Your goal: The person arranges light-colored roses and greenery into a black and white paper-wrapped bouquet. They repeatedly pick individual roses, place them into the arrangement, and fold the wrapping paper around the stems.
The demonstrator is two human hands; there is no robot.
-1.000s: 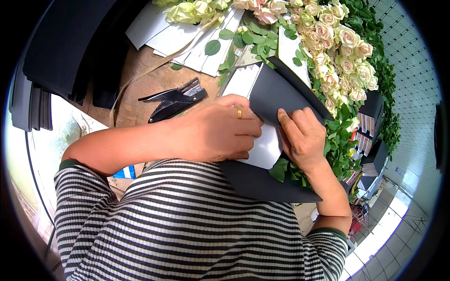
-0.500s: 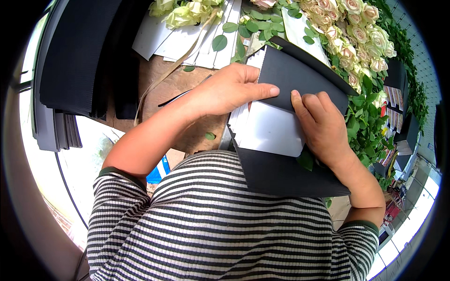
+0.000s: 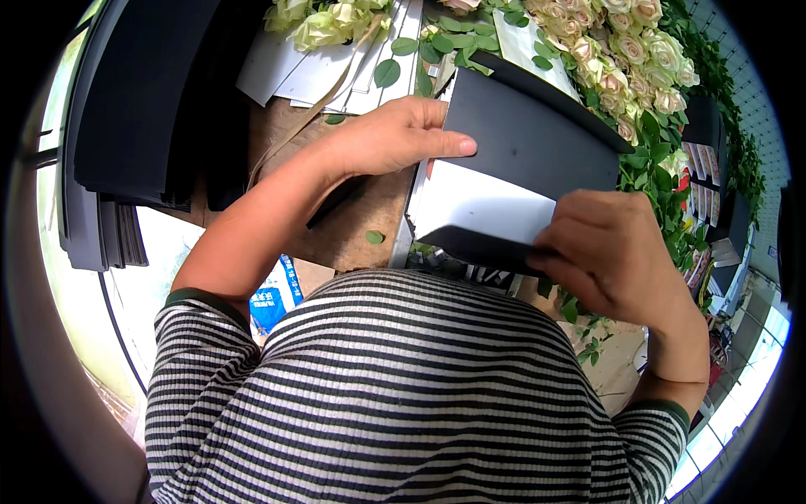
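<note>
A black ridged board (image 3: 529, 126) is folded partly over white sheets (image 3: 478, 193), with a narrow dark lower flap (image 3: 470, 239) bent up along their bottom edge. My left hand (image 3: 403, 134) grips the left side of this folded stack, its thumb lying on the black upper panel. My right hand (image 3: 600, 252) has curled fingers closed on the lower flap at the right, slightly blurred by motion. Below and right of it, green leaves (image 3: 569, 309) stick out from under the board.
Black boards (image 3: 134, 92) are stacked at left on the wooden table (image 3: 374, 214). White cards (image 3: 277, 59), pale green roses (image 3: 327, 25) and a tan strap (image 3: 294, 134) lie at the back. Cream-pink roses (image 3: 630, 59) fill the upper right. A blue package (image 3: 273, 298) shows below the table.
The lower black flap has been bent up over the white sheets, exposing floor and leaves beneath. My right hand has moved down and right onto it. My left thumb has stayed on the upper panel lately.
</note>
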